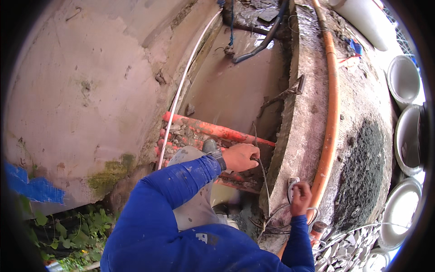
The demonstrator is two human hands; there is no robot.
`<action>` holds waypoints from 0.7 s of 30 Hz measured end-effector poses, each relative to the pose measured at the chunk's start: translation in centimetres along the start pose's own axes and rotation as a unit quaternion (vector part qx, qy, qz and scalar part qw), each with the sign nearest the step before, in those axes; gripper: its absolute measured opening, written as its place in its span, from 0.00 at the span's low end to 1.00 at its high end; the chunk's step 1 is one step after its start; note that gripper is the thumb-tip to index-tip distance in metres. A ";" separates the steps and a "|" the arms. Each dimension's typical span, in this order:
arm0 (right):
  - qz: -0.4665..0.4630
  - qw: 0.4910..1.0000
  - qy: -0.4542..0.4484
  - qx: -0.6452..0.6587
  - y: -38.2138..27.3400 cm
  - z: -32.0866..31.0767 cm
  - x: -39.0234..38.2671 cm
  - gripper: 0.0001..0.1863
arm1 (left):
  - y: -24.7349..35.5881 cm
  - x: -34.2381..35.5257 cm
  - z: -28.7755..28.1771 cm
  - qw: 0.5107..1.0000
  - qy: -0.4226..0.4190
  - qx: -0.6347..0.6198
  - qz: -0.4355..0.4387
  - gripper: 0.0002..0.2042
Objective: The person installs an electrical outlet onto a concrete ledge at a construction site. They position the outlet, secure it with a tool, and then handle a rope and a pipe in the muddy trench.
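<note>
My left hand (240,157), in a blue sleeve with a dark wristwatch (218,158), reaches over the trench with its fingers closed on a thin dark wire (266,188). The wire runs upward past the fingers and down along the trench's concrete edge. To the right, my right hand (300,198) is closed above the concrete ledge. Its fingers are at a small pale piece with a grey loop (291,187), whose kind I cannot make out. Loose grey cable coils (277,225) lie just below that hand.
Red-orange pipes (217,130) cross the muddy, water-filled trench (235,88). A long orange pipe (332,104) follows the concrete ledge (312,81). A white pipe (183,86) runs by the left wall. Grey concrete rings (402,190), dark sand (362,174) and broken stones (351,249) are at right.
</note>
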State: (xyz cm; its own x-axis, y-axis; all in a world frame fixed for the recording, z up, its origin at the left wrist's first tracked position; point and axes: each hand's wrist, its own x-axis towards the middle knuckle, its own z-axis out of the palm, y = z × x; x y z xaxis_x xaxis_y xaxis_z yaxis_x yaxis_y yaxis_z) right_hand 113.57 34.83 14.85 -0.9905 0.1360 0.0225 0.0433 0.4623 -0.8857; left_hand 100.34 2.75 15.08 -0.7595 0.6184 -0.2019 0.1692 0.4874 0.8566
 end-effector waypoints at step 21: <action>0.052 0.987 -0.143 0.049 0.1 5.1 -5.3 0.04 | 1.3 -4.5 4.4 1.000 0.006 0.028 0.004 0.15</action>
State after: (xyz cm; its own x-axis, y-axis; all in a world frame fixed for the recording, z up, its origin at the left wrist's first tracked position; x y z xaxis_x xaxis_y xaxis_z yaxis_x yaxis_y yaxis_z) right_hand 118.14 29.69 12.23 -0.9783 -0.0807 -0.1911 0.1487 0.3696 -0.9172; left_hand 106.73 3.26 15.00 -0.7659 0.6148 -0.1884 0.2099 0.5159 0.8305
